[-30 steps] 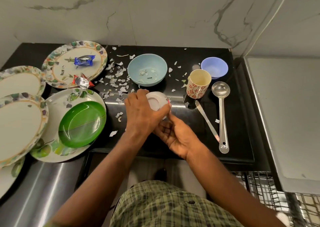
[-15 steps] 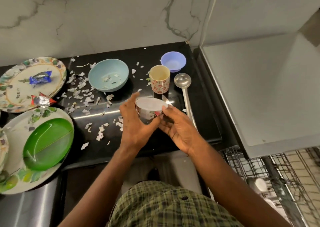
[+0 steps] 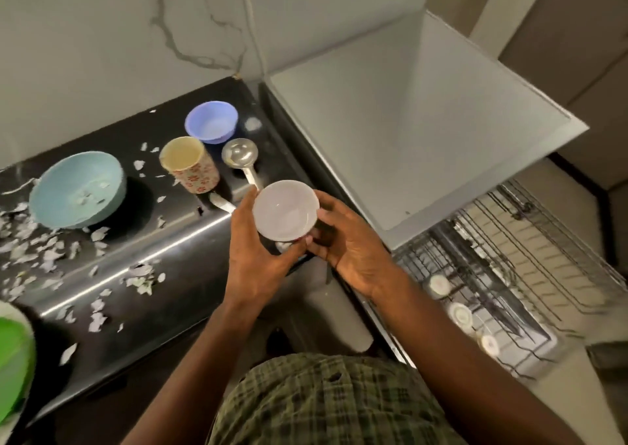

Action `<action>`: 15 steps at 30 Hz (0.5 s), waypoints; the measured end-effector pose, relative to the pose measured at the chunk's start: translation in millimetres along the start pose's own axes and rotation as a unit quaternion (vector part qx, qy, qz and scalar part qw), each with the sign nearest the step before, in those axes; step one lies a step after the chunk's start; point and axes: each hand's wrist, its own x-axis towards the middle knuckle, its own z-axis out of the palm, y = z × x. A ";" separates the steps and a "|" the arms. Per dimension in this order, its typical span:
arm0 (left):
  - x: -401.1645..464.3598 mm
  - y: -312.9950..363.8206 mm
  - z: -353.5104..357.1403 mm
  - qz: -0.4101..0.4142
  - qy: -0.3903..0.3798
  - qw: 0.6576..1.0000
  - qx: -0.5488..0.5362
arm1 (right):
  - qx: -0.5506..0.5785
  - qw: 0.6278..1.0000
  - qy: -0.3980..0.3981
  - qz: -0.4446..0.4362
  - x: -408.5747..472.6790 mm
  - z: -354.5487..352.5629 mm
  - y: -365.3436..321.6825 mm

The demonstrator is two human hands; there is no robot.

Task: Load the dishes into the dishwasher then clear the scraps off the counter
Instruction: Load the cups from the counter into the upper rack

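Note:
A small white bowl [image 3: 284,209] is held upright above the counter's right end, between both hands. My left hand [image 3: 258,257] grips its left side and underside. My right hand [image 3: 350,251] curls round its right side. On the black counter [image 3: 176,257] stand a light blue bowl [image 3: 76,189], a patterned cup [image 3: 190,164], a small purple bowl [image 3: 211,122] and a steel ladle [image 3: 238,155]. A knife tip [image 3: 221,202] shows beside my left hand. White paper scraps [image 3: 44,251] litter the counter's left part. The dishwasher's wire rack [image 3: 503,274] is pulled out at the lower right.
A grey appliance top [image 3: 407,122] sits right of the counter, above the rack. A few small white items [image 3: 460,314] lie in the rack's near part. A green plate [image 3: 13,366] shows at the left edge. A marble wall backs the counter.
Both hands have lifted the white bowl off the counter and carried it to the right. My view has swung right, bringing the open rack into sight and dropping the plates out of frame.

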 end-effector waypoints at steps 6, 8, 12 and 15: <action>-3.2 34.4 65.7 0.053 -0.117 0.991 -0.022 | 0.159 0.984 0.078 -0.001 -42.4 -70.5 -13.9; -4.2 44.3 92.5 0.066 -0.156 0.985 -0.038 | 0.199 0.977 0.069 0.006 -56.9 -95.8 -15.5; -2.2 53.9 142.0 0.091 -0.217 0.971 -0.030 | 0.242 0.970 -0.019 0.003 -79.3 -141.9 -14.1; -2.0 66.3 190.0 0.098 -0.281 0.955 0.010 | 0.295 0.954 -0.019 -0.036 -95.7 -182.1 -20.9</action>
